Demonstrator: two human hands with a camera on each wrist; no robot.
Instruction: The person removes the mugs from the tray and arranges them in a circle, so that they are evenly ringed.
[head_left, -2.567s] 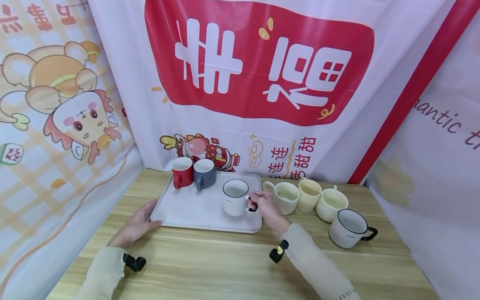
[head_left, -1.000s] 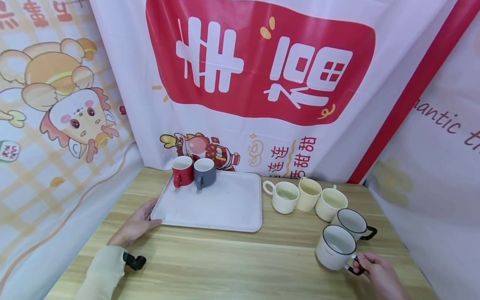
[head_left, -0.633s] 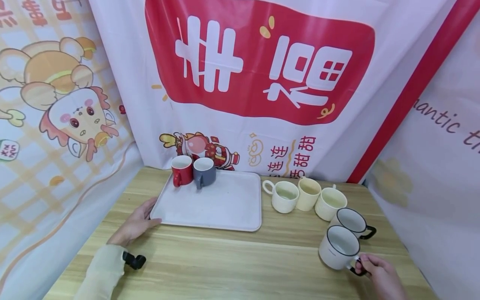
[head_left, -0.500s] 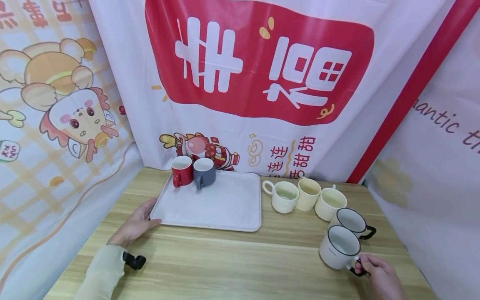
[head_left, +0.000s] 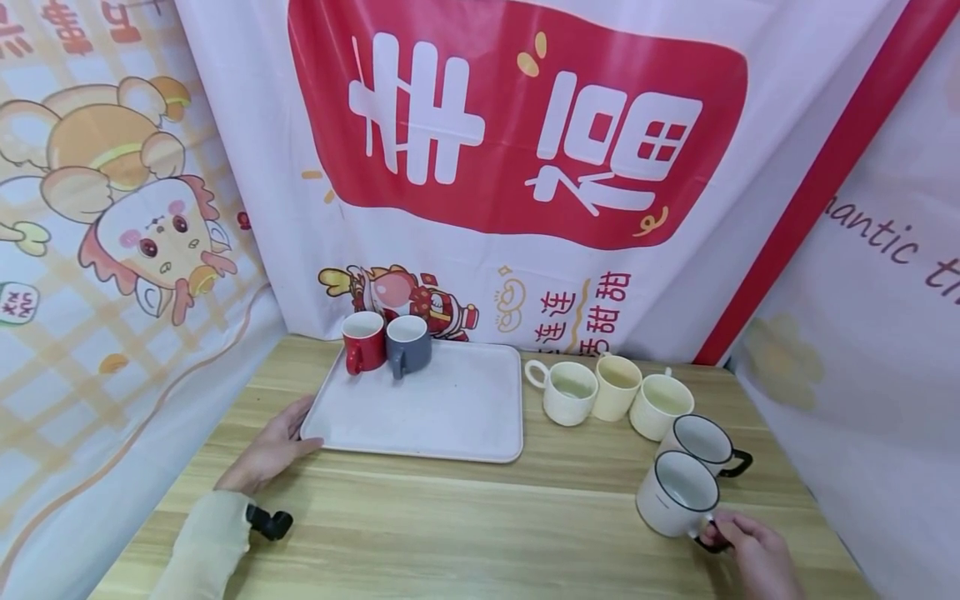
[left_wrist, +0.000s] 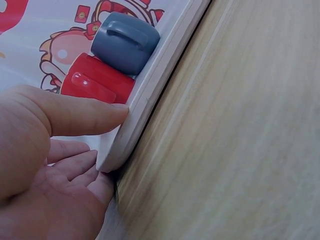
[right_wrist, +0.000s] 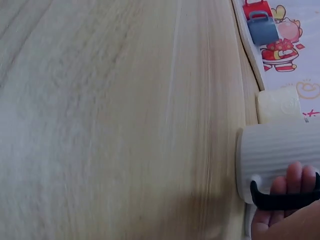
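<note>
In the head view my right hand grips the black-trimmed handle of a white mug with a dark rim. This mug stands upright on the table, close in front of a similar white mug, partly hiding it. Fingers curled through the handle show in the right wrist view beside the ribbed mug. My left hand holds the near left corner of a white tray, thumb at the front rim and the other fingers at the left side. A red mug and a grey-blue mug stand on the tray.
Three cream cups, a left one, a middle one and a right one, stand in a row right of the tray. The wooden table meets printed cloth at the back and sides.
The held white mug has left the tray's right side and now stands at the table's right, by its twin. Over the last half second it barely shifts. The left hand stays put.
</note>
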